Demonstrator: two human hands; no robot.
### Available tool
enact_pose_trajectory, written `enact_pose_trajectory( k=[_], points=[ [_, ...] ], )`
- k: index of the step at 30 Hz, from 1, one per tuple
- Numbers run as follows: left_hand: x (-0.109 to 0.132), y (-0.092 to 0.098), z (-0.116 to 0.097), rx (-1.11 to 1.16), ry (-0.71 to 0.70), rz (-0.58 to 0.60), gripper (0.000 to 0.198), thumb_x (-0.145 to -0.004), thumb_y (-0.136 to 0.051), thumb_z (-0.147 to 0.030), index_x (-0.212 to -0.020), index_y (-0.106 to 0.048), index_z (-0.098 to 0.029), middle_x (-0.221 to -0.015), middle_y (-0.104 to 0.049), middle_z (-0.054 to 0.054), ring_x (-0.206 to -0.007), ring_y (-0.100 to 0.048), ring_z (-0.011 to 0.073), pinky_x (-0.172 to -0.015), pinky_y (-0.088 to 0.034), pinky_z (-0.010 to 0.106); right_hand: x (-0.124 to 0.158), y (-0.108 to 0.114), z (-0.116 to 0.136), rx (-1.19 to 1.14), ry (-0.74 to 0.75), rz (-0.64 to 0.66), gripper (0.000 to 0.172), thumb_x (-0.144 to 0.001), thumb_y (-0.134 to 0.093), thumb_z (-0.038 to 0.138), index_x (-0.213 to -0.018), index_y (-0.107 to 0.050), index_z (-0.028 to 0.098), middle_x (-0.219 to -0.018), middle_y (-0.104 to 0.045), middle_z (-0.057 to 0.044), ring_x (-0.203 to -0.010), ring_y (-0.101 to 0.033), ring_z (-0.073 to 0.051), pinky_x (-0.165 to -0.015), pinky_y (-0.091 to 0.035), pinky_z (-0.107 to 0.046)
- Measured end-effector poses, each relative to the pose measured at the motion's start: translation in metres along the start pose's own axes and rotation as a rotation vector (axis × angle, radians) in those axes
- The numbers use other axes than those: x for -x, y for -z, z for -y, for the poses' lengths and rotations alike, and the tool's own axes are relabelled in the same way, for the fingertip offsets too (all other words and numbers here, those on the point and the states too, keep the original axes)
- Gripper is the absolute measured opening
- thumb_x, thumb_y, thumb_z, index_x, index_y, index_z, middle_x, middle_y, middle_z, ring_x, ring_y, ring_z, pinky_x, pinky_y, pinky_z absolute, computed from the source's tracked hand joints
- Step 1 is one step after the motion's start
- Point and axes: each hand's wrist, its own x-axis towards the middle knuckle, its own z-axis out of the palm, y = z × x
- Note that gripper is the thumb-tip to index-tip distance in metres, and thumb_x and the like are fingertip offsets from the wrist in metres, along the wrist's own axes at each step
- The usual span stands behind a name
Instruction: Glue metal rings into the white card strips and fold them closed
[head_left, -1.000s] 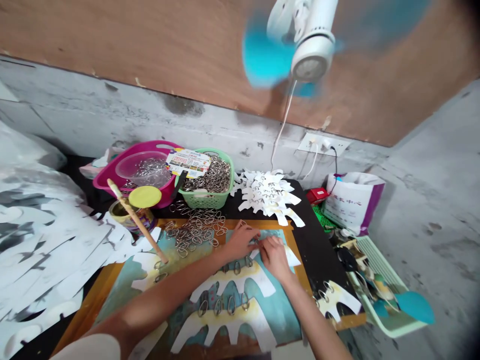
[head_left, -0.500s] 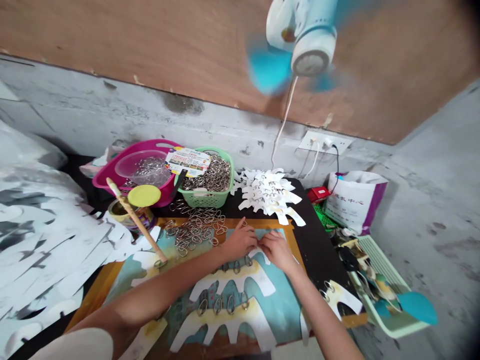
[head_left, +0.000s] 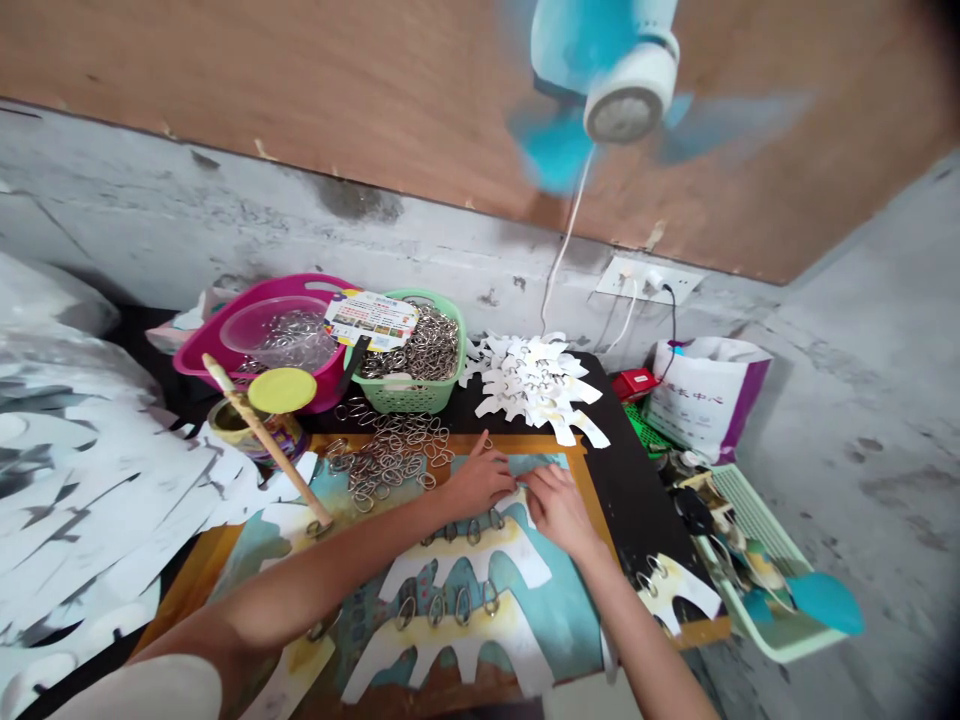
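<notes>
My left hand [head_left: 480,478] and my right hand [head_left: 553,508] meet over the far part of the blue work board. Their bent fingers press together at the top edge of a white cut-out piece [head_left: 516,502], mostly hidden beneath them. My left thumb points up and away, near a loose metal ring [head_left: 488,444]. Closer to me lie two more white cut-outs, a middle one [head_left: 517,553] and a near one [head_left: 517,650], with yellowish glue stains and metal rings [head_left: 462,603] along their upper edges. A pile of loose rings [head_left: 397,455] sits left of my hands.
A wooden-handled stick [head_left: 266,440] leans by an open can [head_left: 232,425]. Behind stand a pink basket [head_left: 191,350] and a green basket [head_left: 409,397] of rings. Ringed cut-outs [head_left: 536,385] are heaped at the back; plain white sheets [head_left: 90,510] fill the left. A fan [head_left: 630,95] spins above.
My hands stay at the same spot, with the right fingers slightly straighter and flatter. The view has shifted a little; the cut-outs and rings lie as before.
</notes>
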Motion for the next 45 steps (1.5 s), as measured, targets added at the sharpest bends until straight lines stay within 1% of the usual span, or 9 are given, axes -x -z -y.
enact_pose_trajectory(
  k=[7,17,21,26,29,33,35,39,45],
  points=[
    [-0.001,0.008,-0.002,-0.007,0.018,0.042,0.014,-0.092,-0.058,-0.025,-0.090,-0.073,-0.027,-0.086,-0.072,0.000,-0.107,-0.057,0.0223,-0.116,0.002,0.061,-0.004,-0.005,-0.005,0.036,0.073,0.035,0.021,-0.097,-0.049,0.014,-0.087,-0.066,0.018,-0.079,-0.060,-0.005,-0.081,-0.049,-0.022,-0.075,-0.032,-0.036],
    [0.003,0.009,-0.011,-0.111,-0.060,0.087,0.025,-0.086,-0.058,-0.009,-0.101,-0.069,-0.025,-0.098,-0.071,0.002,-0.110,-0.055,0.0256,-0.115,0.004,0.065,0.015,0.001,0.005,0.027,-0.020,-0.030,0.020,-0.089,-0.051,0.012,-0.097,-0.067,0.019,-0.090,-0.062,-0.008,-0.087,-0.050,-0.025,-0.077,-0.034,-0.039],
    [0.003,0.005,-0.010,-0.127,-0.082,0.072,0.027,-0.083,-0.059,-0.006,-0.100,-0.069,-0.024,-0.096,-0.070,0.003,-0.109,-0.055,0.0255,-0.114,0.003,0.066,0.018,-0.001,0.010,-0.044,-0.085,-0.110,0.034,-0.087,-0.042,0.008,-0.114,-0.061,0.016,-0.105,-0.062,-0.011,-0.099,-0.052,-0.026,-0.083,-0.038,-0.039],
    [0.008,0.005,-0.013,-0.151,-0.105,0.104,0.032,-0.080,-0.060,-0.009,-0.107,-0.066,-0.023,-0.099,-0.069,0.005,-0.109,-0.055,0.0266,-0.115,0.003,0.064,0.018,-0.011,0.016,-0.094,-0.072,-0.115,0.046,-0.082,-0.043,0.007,-0.127,-0.052,0.012,-0.100,-0.064,-0.012,-0.095,-0.053,-0.027,-0.084,-0.041,-0.040],
    [0.011,0.011,-0.012,-0.058,-0.060,0.093,0.034,-0.079,-0.059,-0.012,-0.110,-0.066,-0.024,-0.100,-0.069,0.004,-0.108,-0.056,0.0249,-0.117,-0.002,0.059,0.016,-0.013,0.016,-0.088,-0.074,-0.119,0.046,-0.083,-0.043,0.007,-0.128,-0.049,0.009,-0.095,-0.064,-0.013,-0.091,-0.053,-0.028,-0.084,-0.040,-0.042],
    [0.003,0.018,-0.005,0.053,0.040,0.089,0.036,-0.086,-0.050,-0.012,-0.116,-0.065,-0.025,-0.098,-0.068,0.004,-0.100,-0.059,0.0213,-0.115,-0.020,0.052,0.013,-0.016,0.015,-0.082,-0.073,-0.137,0.051,-0.083,-0.044,0.008,-0.133,-0.044,0.009,-0.093,-0.064,-0.012,-0.088,-0.054,-0.028,-0.083,-0.041,-0.043],
    [-0.006,0.018,-0.001,0.035,0.032,0.118,0.033,-0.088,-0.049,-0.011,-0.112,-0.067,-0.025,-0.107,-0.067,0.006,-0.104,-0.058,0.0222,-0.114,-0.024,0.053,0.013,-0.019,0.015,-0.081,-0.079,-0.147,0.052,-0.083,-0.044,0.008,-0.135,-0.042,0.008,-0.095,-0.063,-0.013,-0.088,-0.053,-0.029,-0.083,-0.041,-0.043],
    [-0.022,0.017,0.002,0.004,-0.056,0.155,0.021,-0.088,-0.056,-0.014,-0.094,-0.072,-0.026,-0.128,-0.059,0.006,-0.122,-0.049,0.0256,-0.114,-0.017,0.060,0.018,-0.023,0.016,-0.100,-0.105,-0.156,0.051,-0.084,-0.045,0.009,-0.134,-0.041,0.008,-0.099,-0.062,-0.014,-0.090,-0.053,-0.029,-0.086,-0.041,-0.044],
    [-0.023,0.014,0.003,-0.095,-0.199,0.100,0.021,-0.092,-0.053,-0.015,-0.081,-0.070,-0.021,-0.128,-0.059,0.007,-0.125,-0.046,0.0238,-0.118,-0.008,0.059,0.027,-0.023,0.018,-0.147,-0.140,-0.144,0.040,-0.085,-0.042,0.007,-0.124,-0.048,0.011,-0.102,-0.063,-0.013,-0.095,-0.053,-0.028,-0.091,-0.039,-0.045]
  ],
)
